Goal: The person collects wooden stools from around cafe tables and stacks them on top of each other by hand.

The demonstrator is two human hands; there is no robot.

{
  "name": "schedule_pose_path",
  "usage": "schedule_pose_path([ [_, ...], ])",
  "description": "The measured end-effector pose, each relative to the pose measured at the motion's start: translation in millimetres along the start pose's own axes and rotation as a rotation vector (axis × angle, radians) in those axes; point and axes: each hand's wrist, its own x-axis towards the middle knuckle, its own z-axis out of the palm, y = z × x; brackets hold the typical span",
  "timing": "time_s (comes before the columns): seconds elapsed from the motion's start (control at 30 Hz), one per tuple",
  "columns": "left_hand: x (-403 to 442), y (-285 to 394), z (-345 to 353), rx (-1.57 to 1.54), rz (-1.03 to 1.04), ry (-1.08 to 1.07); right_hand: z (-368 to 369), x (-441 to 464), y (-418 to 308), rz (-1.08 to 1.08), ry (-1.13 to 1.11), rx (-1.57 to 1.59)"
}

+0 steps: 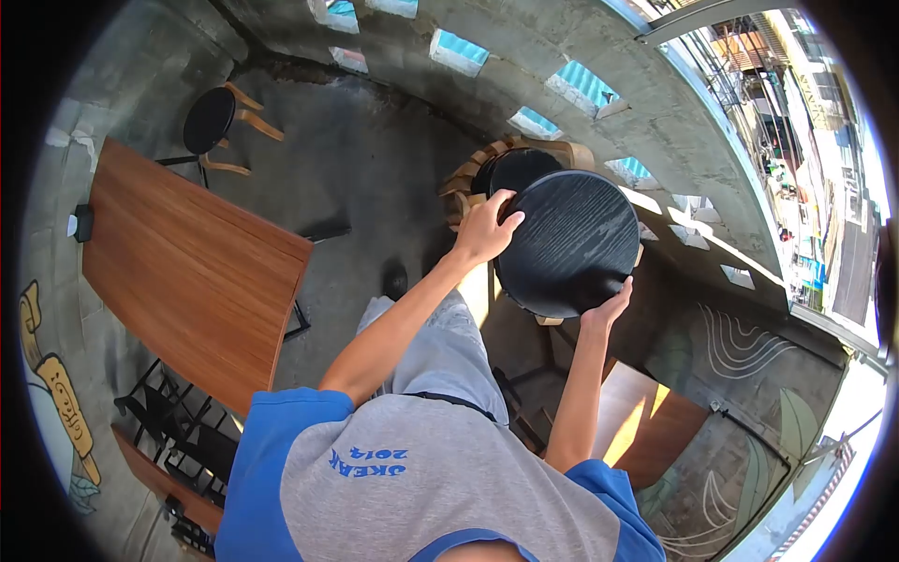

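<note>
A round stool (573,245) with a black wood-grain seat is held up in front of me, its pale wooden legs mostly hidden beneath. My left hand (487,230) grips the left rim of the seat, thumb on top. At the lower right edge, my right hand (611,304) clasps the same stool, its fingers partly out of sight. Just behind the held stool stands a group of similar stools (521,167) with dark seats and curved light-wood legs. Whether the held stool touches them I cannot tell.
A long brown wooden table (192,272) stands to my left, black chairs (178,421) near its end. Another black-seated stool (209,120) is at the far left. A smaller table (646,421) lies to the right. A concrete wall (524,51) with small openings runs behind.
</note>
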Motion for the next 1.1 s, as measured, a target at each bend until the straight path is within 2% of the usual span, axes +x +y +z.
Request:
schedule_pose_path([
  [0.2,34.7,-24.1,21.2,0.004,-0.123,0.087,27.4,50.7,11.0,0.037,-0.007,-0.103],
  [0.33,59.0,-29.7,31.2,-0.023,-0.110,0.110,43.5,65.8,6.0,0.049,0.047,-0.194],
  [0.4,69.0,-26.4,33.6,0.008,-0.082,0.135,47.8,65.8,4.6,0.081,0.057,-0.188],
  [0.43,73.1,-21.9,32.1,-0.022,-0.147,0.099,49.4,63.3,5.0,0.093,0.064,-0.183],
  [0.67,113.3,-4.9,26.7,0.094,-0.047,0.029,41.8,50.5,22.0,0.210,0.057,-0.009],
  [0.8,114.3,-16.8,39.5,0.097,-0.116,0.038,44.9,77.4,21.0,0.220,0.091,-0.101],
  [0.83,111.0,-25.0,45.6,0.073,-0.143,0.055,40.1,94.5,24.1,0.207,0.020,-0.107],
  [1.1,93.7,-57.6,87.1,0.015,-0.219,0.146,10.0,167.1,51.8,0.252,-0.048,-0.208],
])
